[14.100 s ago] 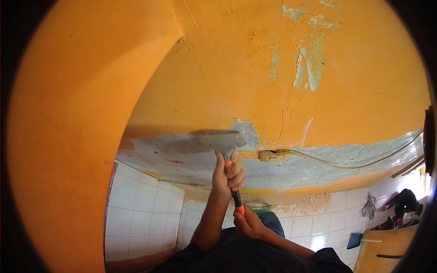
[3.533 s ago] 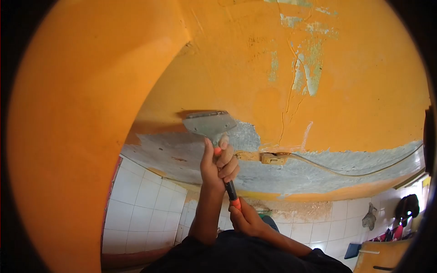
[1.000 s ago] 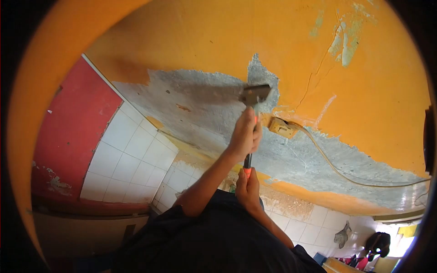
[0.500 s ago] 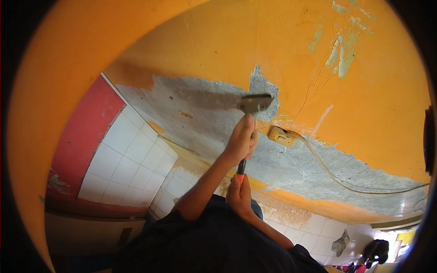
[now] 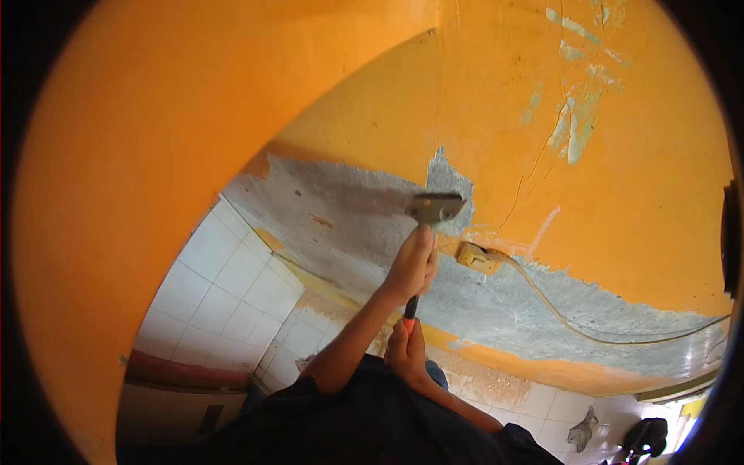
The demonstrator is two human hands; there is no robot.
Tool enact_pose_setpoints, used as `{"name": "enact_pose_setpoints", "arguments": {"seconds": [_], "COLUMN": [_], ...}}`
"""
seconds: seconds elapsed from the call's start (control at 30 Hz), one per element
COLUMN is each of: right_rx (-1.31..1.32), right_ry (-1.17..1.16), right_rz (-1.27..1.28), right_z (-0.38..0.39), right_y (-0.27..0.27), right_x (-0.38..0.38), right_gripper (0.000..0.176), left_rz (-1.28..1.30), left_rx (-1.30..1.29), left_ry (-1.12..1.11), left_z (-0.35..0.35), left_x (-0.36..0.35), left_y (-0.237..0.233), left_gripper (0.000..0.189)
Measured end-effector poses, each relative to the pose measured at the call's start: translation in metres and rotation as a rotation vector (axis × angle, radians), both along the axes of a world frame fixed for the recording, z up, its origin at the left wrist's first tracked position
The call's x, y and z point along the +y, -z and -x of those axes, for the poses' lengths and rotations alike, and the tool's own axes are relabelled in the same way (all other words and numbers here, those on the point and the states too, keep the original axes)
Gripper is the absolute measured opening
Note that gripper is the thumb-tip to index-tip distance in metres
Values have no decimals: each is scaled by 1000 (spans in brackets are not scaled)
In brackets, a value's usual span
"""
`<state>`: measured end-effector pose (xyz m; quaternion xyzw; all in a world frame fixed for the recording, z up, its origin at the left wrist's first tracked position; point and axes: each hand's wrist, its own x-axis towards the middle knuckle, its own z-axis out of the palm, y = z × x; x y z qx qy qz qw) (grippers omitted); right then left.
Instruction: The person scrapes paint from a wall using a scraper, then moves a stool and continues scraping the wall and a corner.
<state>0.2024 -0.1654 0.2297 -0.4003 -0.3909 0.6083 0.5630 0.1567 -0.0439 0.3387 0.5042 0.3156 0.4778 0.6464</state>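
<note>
The scraper (image 5: 428, 215) is just up and left of the wall box (image 5: 478, 258), its broad blade (image 5: 442, 208) lying across the grey patch (image 5: 447, 174) that climbs into the orange wall (image 5: 643, 217); the left hand (image 5: 413, 267), left of the box, has its fingers wrapped round the upper handle (image 5: 411, 308); the right hand (image 5: 406, 350), below and left of the box, has its fingers curled round the red-orange lower end; whether the blade's edge presses on the wall or stands slightly off it, this view does not settle.

About three seconds ago the blade was farther left of the box, over orange paint; now it is nearer the box; since half a second ago the two have kept nearly the same relation, but the curved orange face (image 5: 155, 139), far left of the box, fills more of the view and covers the red panel; white tiles (image 5: 221, 291) show below-left of the box; a cable (image 5: 589, 335) runs off to its right.
</note>
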Motion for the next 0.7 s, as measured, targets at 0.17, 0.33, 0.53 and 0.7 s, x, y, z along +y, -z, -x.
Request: {"name": "enact_pose_setpoints", "arguments": {"seconds": [0.17, 0.33, 0.53, 0.7], "right_rx": [-37, -23, -74, -29], "right_ry": [8, -21, -23, 12], "right_rz": [-41, 28, -57, -68], "right_z": [1, -3, -2, -3], "right_y": [-2, -8, -7, -4], "right_x": [3, 4, 5, 8], "right_gripper": [17, 18, 18, 17], "left_rz": [25, 9, 15, 60], "left_rx": [9, -24, -22, 6], "left_ry": [1, 33, 34, -13], "left_z": [3, 2, 0, -2], "left_x": [1, 6, 4, 4], "left_y": [-13, -19, -12, -20], "left_gripper": [39, 38, 40, 42]}}
